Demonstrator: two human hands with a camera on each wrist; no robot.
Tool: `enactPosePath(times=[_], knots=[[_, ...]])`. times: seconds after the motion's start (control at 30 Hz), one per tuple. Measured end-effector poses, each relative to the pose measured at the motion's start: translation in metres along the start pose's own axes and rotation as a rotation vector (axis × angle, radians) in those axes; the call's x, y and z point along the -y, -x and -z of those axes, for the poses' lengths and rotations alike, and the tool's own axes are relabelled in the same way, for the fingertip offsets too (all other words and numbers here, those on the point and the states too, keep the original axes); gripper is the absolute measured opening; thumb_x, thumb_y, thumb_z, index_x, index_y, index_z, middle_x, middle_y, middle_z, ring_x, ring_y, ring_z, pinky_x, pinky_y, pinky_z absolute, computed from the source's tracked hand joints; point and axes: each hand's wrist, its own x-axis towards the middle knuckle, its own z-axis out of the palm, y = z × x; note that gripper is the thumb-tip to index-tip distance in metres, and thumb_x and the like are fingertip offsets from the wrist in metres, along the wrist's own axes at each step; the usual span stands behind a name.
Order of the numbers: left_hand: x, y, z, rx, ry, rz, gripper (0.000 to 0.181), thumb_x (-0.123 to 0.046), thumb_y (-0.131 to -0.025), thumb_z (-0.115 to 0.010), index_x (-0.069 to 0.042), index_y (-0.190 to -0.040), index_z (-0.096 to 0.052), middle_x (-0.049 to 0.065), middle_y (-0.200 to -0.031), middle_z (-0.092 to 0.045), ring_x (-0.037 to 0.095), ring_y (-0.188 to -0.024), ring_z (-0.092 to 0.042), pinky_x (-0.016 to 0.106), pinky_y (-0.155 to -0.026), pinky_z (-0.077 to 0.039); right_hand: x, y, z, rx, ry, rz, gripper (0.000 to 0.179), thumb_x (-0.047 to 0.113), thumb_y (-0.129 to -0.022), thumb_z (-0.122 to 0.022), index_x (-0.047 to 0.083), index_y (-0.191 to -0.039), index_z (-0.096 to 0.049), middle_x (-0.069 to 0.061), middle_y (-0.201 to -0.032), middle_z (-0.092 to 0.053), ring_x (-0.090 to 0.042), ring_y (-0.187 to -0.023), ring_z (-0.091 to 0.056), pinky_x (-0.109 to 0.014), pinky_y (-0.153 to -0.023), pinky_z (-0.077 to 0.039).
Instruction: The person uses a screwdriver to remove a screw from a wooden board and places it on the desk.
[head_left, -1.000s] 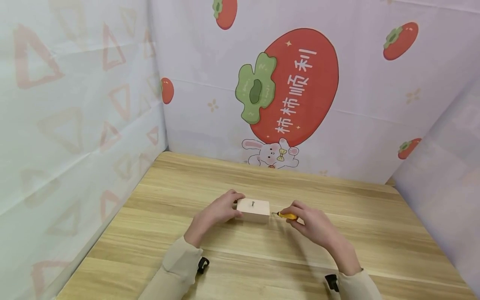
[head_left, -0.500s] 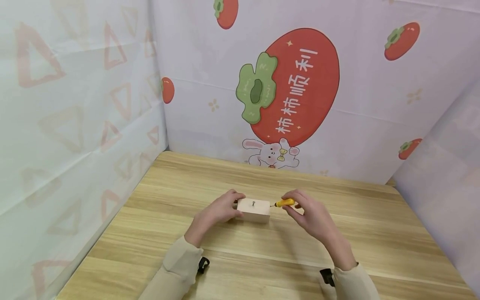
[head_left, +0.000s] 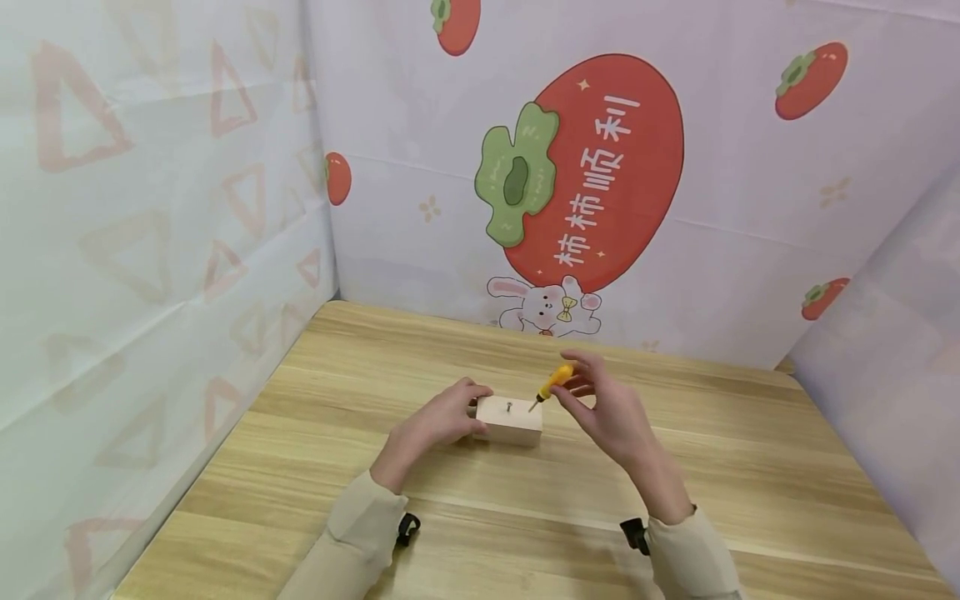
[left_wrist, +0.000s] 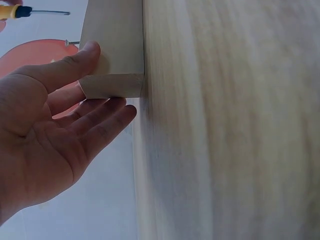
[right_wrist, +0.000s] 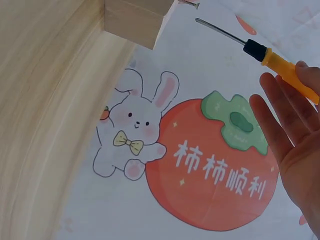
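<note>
Near the middle of the tabletop (head_left: 510, 533) lies a pale wooden block (head_left: 506, 431), smooth, plain and square-edged, with a metal screw (head_left: 509, 407) standing upright from its top face. Both hands are pinching something. At the block's nine o'clock, the left hand (head_left: 442, 417) grips its end between thumb and fingers, covering that end. At three o'clock, the right hand (head_left: 611, 412) pinches the yellow handle of a screwdriver (head_left: 556, 382), thumb against fingers. The screwdriver's black collar and slim metal shaft slant toward seven o'clock, the tip above the block's top, near the screw but apart from it. Toward twelve rises a pale backdrop (head_left: 405, 267) printed with a large red persimmon (head_left: 630, 192) and a white rabbit (head_left: 543, 304). Toward ten hangs a creased side sheet (head_left: 150, 350) with faded triangles. The tabletop has long, streaky wood grain; loose beige sleeves (head_left: 352, 525) cover the forearms.
</note>
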Motion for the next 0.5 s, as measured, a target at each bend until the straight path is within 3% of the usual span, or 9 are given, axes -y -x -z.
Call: enactPosePath(times=[0.23, 0.5], knots=[[0.002, -0.001, 0.0, -0.003, -0.004, -0.002, 0.053, -0.016, -0.085, -0.079, -0.004, -0.133, -0.06, 0.012, -0.124, -0.057, 0.025, -0.118, -0.057, 0.042, -0.102, -0.047, 0.004, -0.017, -0.008, -0.025, -0.016, 0.038, 0.054, 0.007, -0.08, -0.082, 0.006, -0.128, -0.055, -0.005, -0.093, -0.073, -0.016, -0.077, -0.072, -0.029, -0.066, -0.06], [0.002, -0.002, -0.001, 0.006, 0.008, 0.012, 0.052, -0.015, -0.086, -0.077, -0.004, -0.133, -0.06, 0.011, -0.123, -0.057, 0.026, -0.119, -0.057, 0.044, -0.104, -0.047, 0.007, -0.03, -0.017, -0.028, -0.019, 0.026, 0.051, 0.009, -0.082, -0.08, 0.006, -0.127, -0.056, -0.009, -0.096, -0.071, -0.019, -0.079, -0.072, -0.033, -0.064, -0.06]])
